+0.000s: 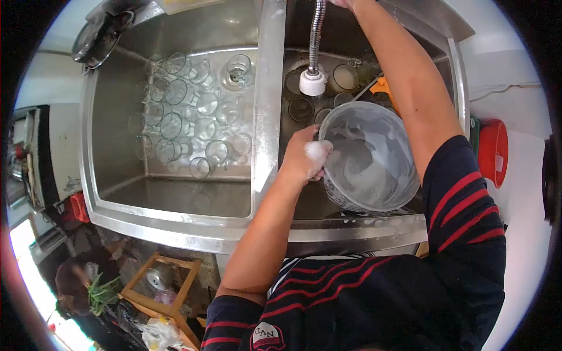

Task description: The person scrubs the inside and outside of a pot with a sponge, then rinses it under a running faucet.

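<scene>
My left hand [309, 153], with suds on it, grips the left rim of a large grey bucket [369, 158] tilted in the right sink basin. Foamy water lies inside the bucket. At the top edge, my right hand [342, 3] shows only in part beside a flexible metal hose [316, 35]; its fingers are mostly out of frame. The hose ends in a white spray head [312, 82] above the basin. Several glasses, one of them cloudy [345, 77], and an orange cloth [381, 88] lie behind the bucket.
Many clear glasses [171, 125] stand in the left basin, beyond the metal divider [268, 117]. A dark pot [99, 40] rests at the far left corner. To the right is a red container [493, 153]. A wooden stool [158, 286] and a plant [102, 292] are below left.
</scene>
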`<state>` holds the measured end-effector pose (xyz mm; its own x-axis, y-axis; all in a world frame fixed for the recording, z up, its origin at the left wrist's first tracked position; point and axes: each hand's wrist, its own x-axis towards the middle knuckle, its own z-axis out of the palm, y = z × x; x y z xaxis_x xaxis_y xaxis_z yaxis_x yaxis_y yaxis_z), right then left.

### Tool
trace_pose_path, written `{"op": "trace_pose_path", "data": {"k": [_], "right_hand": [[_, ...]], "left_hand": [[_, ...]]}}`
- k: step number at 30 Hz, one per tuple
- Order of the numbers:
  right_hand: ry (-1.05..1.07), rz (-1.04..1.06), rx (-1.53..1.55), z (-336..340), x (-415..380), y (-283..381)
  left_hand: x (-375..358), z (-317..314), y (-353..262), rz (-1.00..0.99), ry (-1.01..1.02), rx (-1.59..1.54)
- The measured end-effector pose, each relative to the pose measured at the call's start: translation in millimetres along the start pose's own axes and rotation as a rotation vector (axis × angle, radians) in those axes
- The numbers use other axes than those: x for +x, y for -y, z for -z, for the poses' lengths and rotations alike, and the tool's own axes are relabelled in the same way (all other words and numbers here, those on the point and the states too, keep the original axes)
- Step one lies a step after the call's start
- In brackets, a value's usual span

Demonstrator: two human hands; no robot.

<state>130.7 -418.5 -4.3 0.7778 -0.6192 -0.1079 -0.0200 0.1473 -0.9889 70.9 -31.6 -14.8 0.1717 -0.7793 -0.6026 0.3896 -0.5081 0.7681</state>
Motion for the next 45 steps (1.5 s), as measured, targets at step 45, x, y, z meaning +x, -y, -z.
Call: {"op": "trace_pose_path", "data": {"k": [45], "right_hand": [[-0.309,0.079,0.380,-248,-100,42]], "left_hand": [[-88,307,-105,-0.161,-0.254,-0.007]]}}
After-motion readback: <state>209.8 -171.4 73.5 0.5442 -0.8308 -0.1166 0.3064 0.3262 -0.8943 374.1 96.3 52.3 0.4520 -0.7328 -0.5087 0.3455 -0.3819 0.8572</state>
